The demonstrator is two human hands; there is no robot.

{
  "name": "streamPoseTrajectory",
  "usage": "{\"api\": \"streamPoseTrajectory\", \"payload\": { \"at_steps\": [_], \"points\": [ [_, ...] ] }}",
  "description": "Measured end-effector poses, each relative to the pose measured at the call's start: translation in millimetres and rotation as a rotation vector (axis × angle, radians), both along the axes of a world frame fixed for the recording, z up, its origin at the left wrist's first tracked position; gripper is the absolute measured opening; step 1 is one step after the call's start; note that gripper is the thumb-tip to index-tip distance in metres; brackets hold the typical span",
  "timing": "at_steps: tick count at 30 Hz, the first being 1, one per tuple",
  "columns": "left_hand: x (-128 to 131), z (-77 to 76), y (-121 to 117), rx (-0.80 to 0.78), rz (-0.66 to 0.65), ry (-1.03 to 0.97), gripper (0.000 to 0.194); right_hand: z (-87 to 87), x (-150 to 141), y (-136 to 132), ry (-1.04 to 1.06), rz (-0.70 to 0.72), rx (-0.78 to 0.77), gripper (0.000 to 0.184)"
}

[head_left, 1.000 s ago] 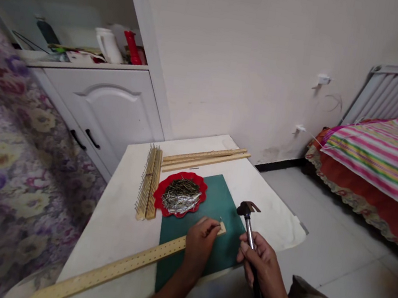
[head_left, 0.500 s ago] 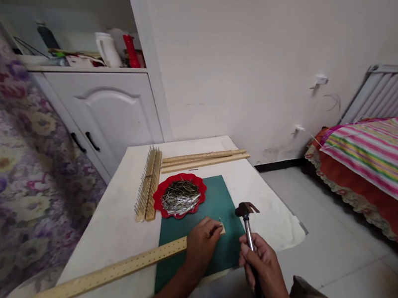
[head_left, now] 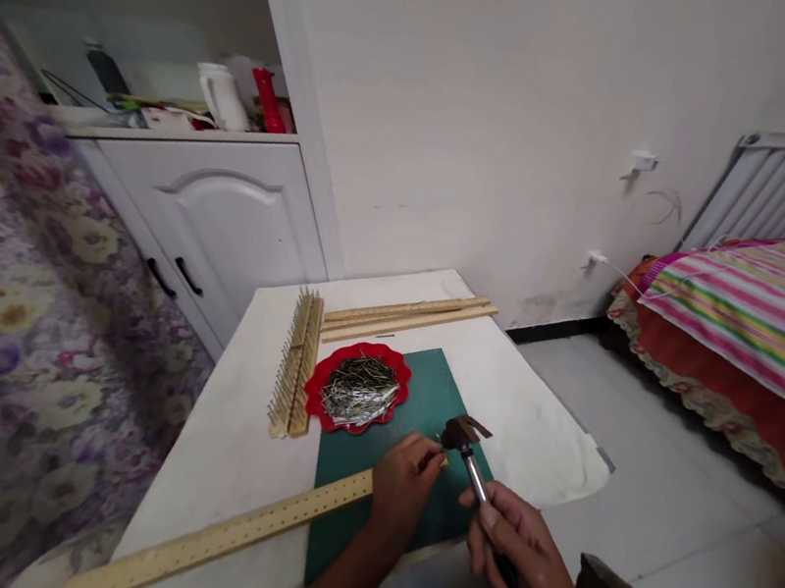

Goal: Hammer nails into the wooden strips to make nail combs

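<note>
My right hand (head_left: 524,543) is wrapped around the handle of a claw hammer (head_left: 467,432). The hammer's dark head is close to the fingertips of my left hand (head_left: 401,484), over the end of a light wooden strip (head_left: 234,539) with rows of small holes. My left hand lies across this strip, its fingers pinched on a thin nail whose tip shows beside the hammer head. Under the strip's end is a green mat (head_left: 424,379). A red scalloped dish (head_left: 318,372) heaped with nails (head_left: 360,390) sits at the mat's far left.
Two nail-studded wooden strips (head_left: 296,368) lie left of the dish. Several plain strips (head_left: 404,318) lie along the far side of the white table (head_left: 222,426). A cabinet (head_left: 219,207) and a floral curtain (head_left: 44,328) are leftward; a bed (head_left: 756,302) stands right.
The hammer head has come down and left, from above the mat's right edge to the nail by my left fingers. My left hand keeps its place on the strip.
</note>
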State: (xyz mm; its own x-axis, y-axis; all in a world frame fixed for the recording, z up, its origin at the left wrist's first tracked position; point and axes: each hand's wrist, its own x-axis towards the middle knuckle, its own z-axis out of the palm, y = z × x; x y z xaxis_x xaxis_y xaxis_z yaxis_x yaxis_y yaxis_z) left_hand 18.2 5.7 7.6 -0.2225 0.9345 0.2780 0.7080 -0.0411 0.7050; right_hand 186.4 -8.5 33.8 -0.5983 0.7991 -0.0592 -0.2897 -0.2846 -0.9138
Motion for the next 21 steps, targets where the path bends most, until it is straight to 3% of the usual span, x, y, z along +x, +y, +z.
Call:
{"api": "streamPoseTrajectory", "payload": {
  "at_steps": [13, 21],
  "points": [
    [0.3, -1.6, 0.5, -0.029, 0.029, 0.021, 0.016, -2.7, 0.3, -1.7, -0.065, 0.023, 0.041, 0.026],
    [-1.7, 0.6, -3.1, -0.008, -0.01, -0.093, 0.009, -6.1, 6.2, 4.3, 0.005, -0.014, 0.0, 0.025]
  ]
}}
